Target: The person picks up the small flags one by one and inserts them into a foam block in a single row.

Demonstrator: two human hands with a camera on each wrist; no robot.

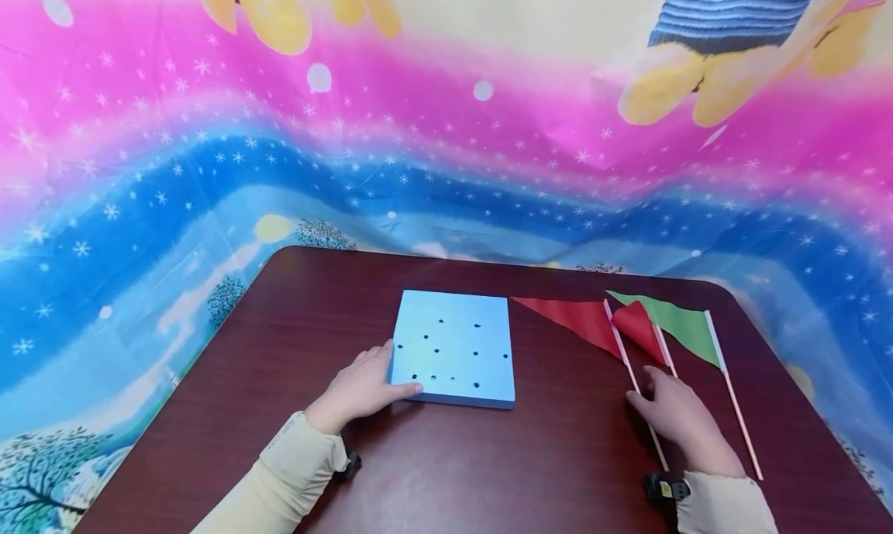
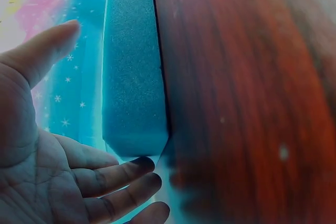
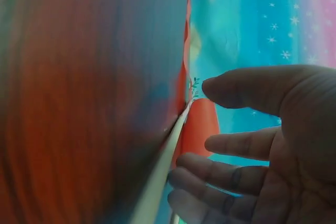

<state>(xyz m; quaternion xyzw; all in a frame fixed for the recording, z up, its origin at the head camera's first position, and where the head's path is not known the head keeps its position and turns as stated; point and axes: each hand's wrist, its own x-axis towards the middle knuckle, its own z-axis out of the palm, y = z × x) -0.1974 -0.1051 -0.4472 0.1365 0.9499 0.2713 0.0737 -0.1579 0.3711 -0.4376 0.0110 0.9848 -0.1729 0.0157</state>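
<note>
A square light-blue board (image 1: 456, 332) with several small holes lies flat on the table. My left hand (image 1: 357, 388) is at its near left corner, the thumb over the front edge and the fingers along the left side. In the left wrist view the fingers (image 2: 123, 174) are extended beside the board's end. To the right lie a red pennant flag (image 1: 582, 321), a second red flag (image 1: 638, 329) with its cloth curled, and a green flag (image 1: 687, 329), all on thin pale sticks. My right hand (image 1: 678, 414) hovers over the two red flags' sticks, fingers loosely bent and thumb apart, gripping nothing.
The dark red-brown wooden table (image 1: 453, 472) has rounded far corners. Behind it hangs a printed cloth (image 1: 446, 146) in pink and blue with snowflakes, reaching down to the table's back and sides. A dark strap device (image 1: 666, 489) sits at my right wrist.
</note>
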